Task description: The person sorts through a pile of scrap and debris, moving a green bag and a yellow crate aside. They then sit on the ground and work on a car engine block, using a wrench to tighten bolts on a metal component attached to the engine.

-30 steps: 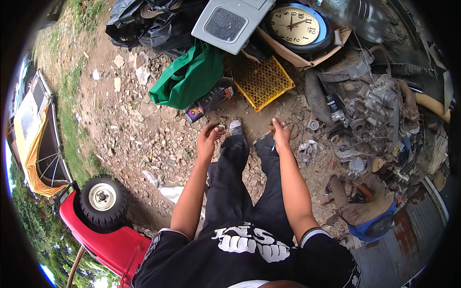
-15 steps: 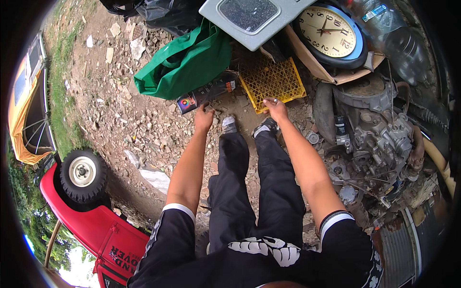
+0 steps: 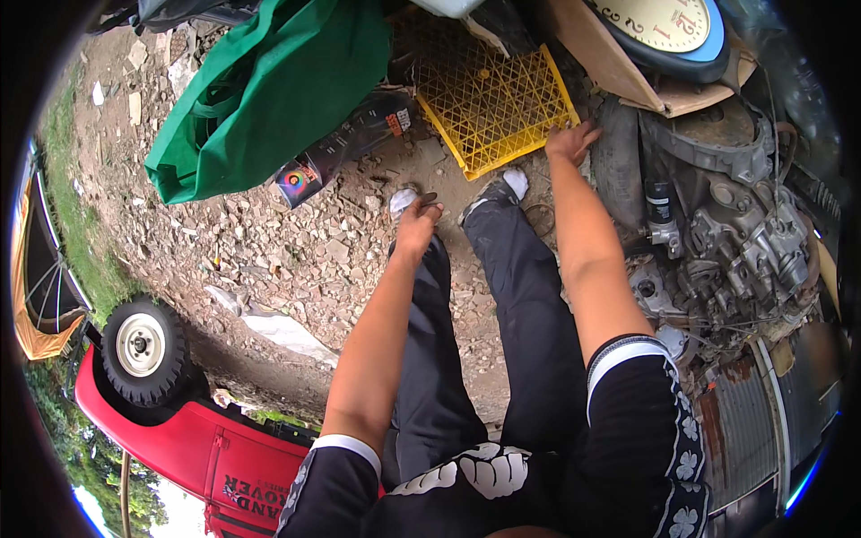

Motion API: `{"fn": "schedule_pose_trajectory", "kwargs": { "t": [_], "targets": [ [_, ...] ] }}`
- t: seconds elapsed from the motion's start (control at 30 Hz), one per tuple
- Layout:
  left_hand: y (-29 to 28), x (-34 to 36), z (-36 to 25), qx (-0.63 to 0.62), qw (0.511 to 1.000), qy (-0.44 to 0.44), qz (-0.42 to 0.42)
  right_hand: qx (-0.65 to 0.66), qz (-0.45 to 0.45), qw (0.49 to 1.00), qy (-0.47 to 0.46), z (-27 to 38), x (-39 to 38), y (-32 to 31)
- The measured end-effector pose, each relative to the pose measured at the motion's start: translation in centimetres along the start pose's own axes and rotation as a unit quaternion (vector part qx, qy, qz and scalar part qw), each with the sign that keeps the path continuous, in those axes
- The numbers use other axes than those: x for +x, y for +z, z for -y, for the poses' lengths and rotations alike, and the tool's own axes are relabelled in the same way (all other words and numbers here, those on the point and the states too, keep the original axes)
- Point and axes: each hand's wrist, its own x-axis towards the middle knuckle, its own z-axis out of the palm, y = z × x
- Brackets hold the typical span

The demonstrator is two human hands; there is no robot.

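Note:
My right hand (image 3: pixel 572 143) is beside the near right corner of a yellow plastic lattice crate (image 3: pixel 502 157), its fingers apart; whether they touch the rim I cannot tell. My left hand (image 3: pixel 418 230) hangs just in front of my left shoe (image 3: pixel 402 199), fingers loosely spread, and I see nothing in it. A dark printed box (image 3: pixel 345 143) with a coloured round picture lies on the gravel left of the crate. Over part of that box leans a green cloth bag (image 3: pixel 269 99).
Right of the crate stand a wall clock (image 3: pixel 659 20) in a cardboard box (image 3: pixel 596 67) and a greasy metal engine part (image 3: pixel 735 233). A dark bottle (image 3: pixel 659 204) is beside it. Stony ground (image 3: pixel 269 242) spreads left, toward a red vehicle (image 3: pixel 179 430) with a black tyre (image 3: pixel 143 350).
My left hand has moved away from the printed box toward my left shoe. My right hand has gone from the crate's near edge to its right corner. The whole view has shifted.

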Motion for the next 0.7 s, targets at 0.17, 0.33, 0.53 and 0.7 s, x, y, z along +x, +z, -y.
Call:
{"fn": "schedule_pose_trajectory", "kwargs": {
  "t": [0.17, 0.33, 0.53, 0.7],
  "targets": [
    [0.5, 0.6, 5.6, 0.022, 0.997, -0.045, 0.059, -0.096, 0.120, 0.977, -0.151, -2.4, 5.7, 0.6],
    [0.1, 1.3, 5.4, -0.048, 0.994, -0.100, -0.013, -0.052, 0.078, 0.971, -0.220, -5.4, 4.6, -0.6],
    [1.4, -0.1, 0.3, 0.000, 0.999, -0.034, 0.027, -0.061, 0.125, 0.965, -0.224, -6.0, -1.2, -4.4],
    [1.6, -1.6, -2.2, -0.019, 0.999, 0.002, 0.028, -0.271, 0.355, 0.886, -0.124, -6.6, -6.6, -5.8]
  ]
}}
